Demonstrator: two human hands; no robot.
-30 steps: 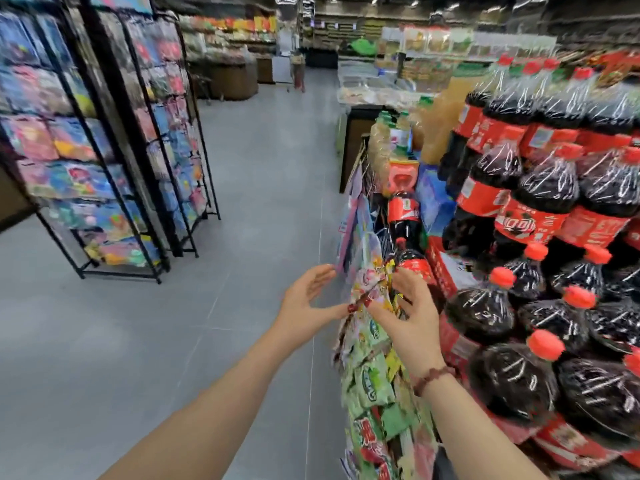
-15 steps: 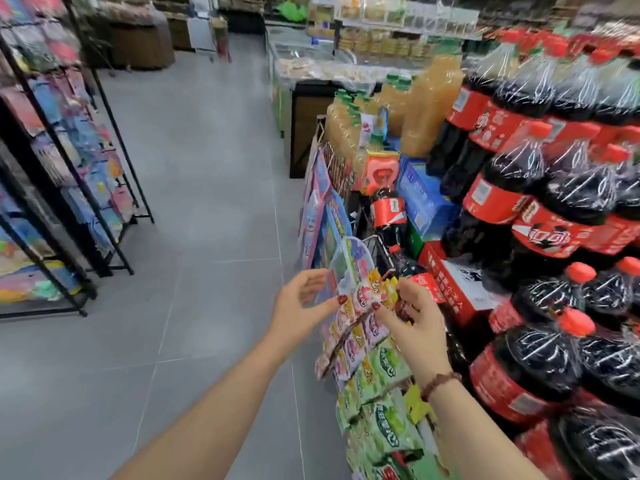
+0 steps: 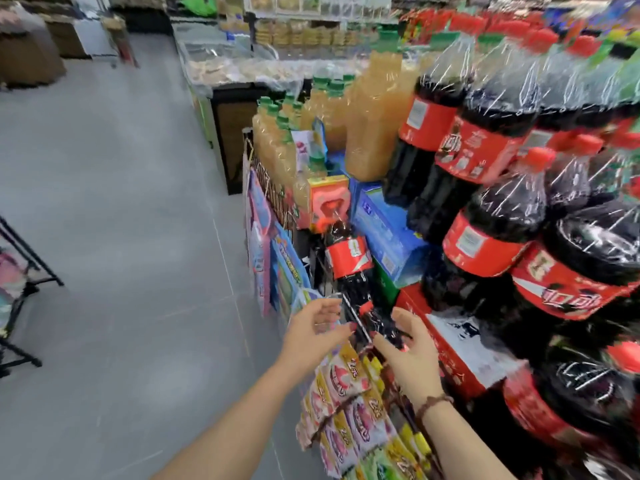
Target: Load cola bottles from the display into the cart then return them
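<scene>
Nearest us, snack packets (image 3: 346,382) hang below our hands. Our left hand (image 3: 311,337) and right hand (image 3: 412,358) are apart, fingers loose and gripping nothing. A small red-capped cola bottle (image 3: 381,325) sits between them; we cannot tell whether either hand touches it. Just beyond stands a second cola bottle (image 3: 348,261). Right of the right hand are a red carton (image 3: 450,362) and stacked big colas (image 3: 485,244). Farther off stand juice bottles (image 3: 374,116)
</scene>
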